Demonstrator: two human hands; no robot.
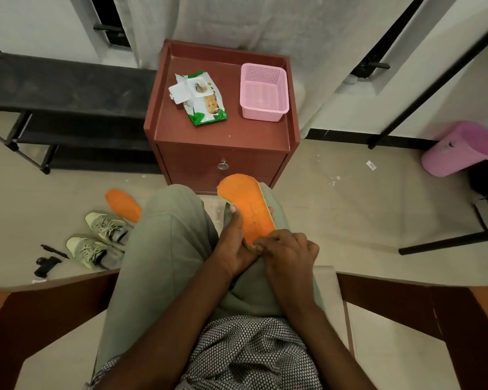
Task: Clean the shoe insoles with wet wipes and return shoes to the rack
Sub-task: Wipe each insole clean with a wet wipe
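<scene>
A person sits in a wooden armchair (pixel 406 311), legs in grey-green trousers, looking down at the lap. To the left along the wall stands a black rack (pixel 62 88) with 3 shelves, all bare as far as they show. Straight ahead is a reddish-brown nightstand (pixel 223 153) with a raised rim and a round metal knob on its drawer. A pink bin (pixel 459 149) lies tilted on the floor at the right.

On the nightstand top, a pink basket (pixel 264 92) sits at the right and a wipes pack (pixel 199 98) lies just beside it at the left, its white flap folded open.

On the floor left of the legs, 2 grey-green shoes (pixel 102 237) lie side by side, laces up, near the rack but not on it. A second insole (pixel 123 205), orange, lies on the floor just beyond them, partly hidden by the knee.

The insole (pixel 247 206) being handled is held above the right thigh, orange face up, toe end pointing toward the nightstand. The left hand (pixel 233 246) cups it from the left and below, thumb along its edge. The right hand (pixel 289 251) is curled at the heel end, fingertips pressed together on the surface; whether they pinch a wipe cannot be told.
</scene>
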